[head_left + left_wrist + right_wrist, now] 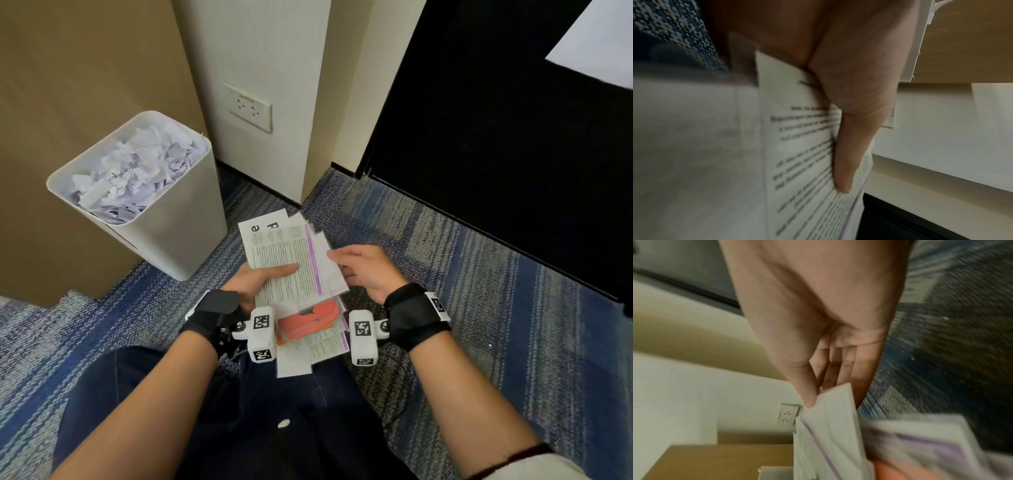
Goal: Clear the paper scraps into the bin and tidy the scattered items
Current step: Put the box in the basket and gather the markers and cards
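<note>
I hold a stack of printed leaflets [291, 263] with purple stripes and an orange sheet [308, 320] low in the pile, above my lap. My left hand [263, 277] grips the stack from the left, thumb pressed across the top page; the left wrist view shows that thumb [849, 154] on the printed page [803, 162]. My right hand [359, 270] pinches the stack's right edge, thumb on top, fingers under; in the right wrist view the thumb [805, 386] meets the paper [834, 410]. A white bin [178, 219] full of paper scraps [133, 171] stands on the floor to the left.
Blue-grey patterned carpet [479, 274] covers the floor. A cardboard-brown panel [85, 68] stands behind the bin. A white wall column with a socket plate [248, 106] is straight ahead, a dark door [496, 120] to the right. My knees in dark trousers [257, 428] are below.
</note>
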Tool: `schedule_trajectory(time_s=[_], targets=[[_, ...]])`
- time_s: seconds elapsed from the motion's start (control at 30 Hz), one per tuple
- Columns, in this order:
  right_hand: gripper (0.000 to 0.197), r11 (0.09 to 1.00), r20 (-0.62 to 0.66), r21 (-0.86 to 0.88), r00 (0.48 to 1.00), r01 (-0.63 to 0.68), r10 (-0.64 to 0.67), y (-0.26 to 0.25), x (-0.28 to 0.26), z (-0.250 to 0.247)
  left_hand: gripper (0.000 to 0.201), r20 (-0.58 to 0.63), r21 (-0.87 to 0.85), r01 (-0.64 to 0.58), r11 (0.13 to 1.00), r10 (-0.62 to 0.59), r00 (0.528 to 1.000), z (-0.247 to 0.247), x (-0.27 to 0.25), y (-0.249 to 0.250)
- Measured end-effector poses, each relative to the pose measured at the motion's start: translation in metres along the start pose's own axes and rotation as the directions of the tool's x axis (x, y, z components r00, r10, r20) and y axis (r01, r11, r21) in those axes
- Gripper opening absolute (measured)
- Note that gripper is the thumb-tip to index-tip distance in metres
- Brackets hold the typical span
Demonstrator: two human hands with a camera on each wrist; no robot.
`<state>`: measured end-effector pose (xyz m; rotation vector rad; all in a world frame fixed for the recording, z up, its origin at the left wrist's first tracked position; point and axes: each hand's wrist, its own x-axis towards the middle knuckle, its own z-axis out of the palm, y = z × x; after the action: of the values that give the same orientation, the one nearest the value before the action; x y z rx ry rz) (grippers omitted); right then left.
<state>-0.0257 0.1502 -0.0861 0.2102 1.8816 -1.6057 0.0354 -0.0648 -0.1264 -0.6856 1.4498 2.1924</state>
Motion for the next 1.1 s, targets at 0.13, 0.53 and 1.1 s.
schedule_trajectory(time_s=[0.13,0.53,1.1], targets=[[0.007,0.971,0.012,0.224,0.996,-0.087,0.086,0.009,0.001,-0.001,0.048,0.003,0.045,0.001,0.999,-0.002,1.0,0.0,-0.002,0.001],[0.041,0.883,-0.046,-0.351,0.937,0.31,-0.347,0.0,-0.002,-0.007,0.06,0.008,-0.036,-0.001,0.999,0.001,1.0,-0.004,-0.004,-0.006],[0.025,0.493,0.139,-0.646,0.725,0.583,-0.675,-0.024,-0.022,-0.009,0.047,-0.031,-0.196,-0.005,0.981,-0.001,1.0,-0.002,-0.005,-0.013]])
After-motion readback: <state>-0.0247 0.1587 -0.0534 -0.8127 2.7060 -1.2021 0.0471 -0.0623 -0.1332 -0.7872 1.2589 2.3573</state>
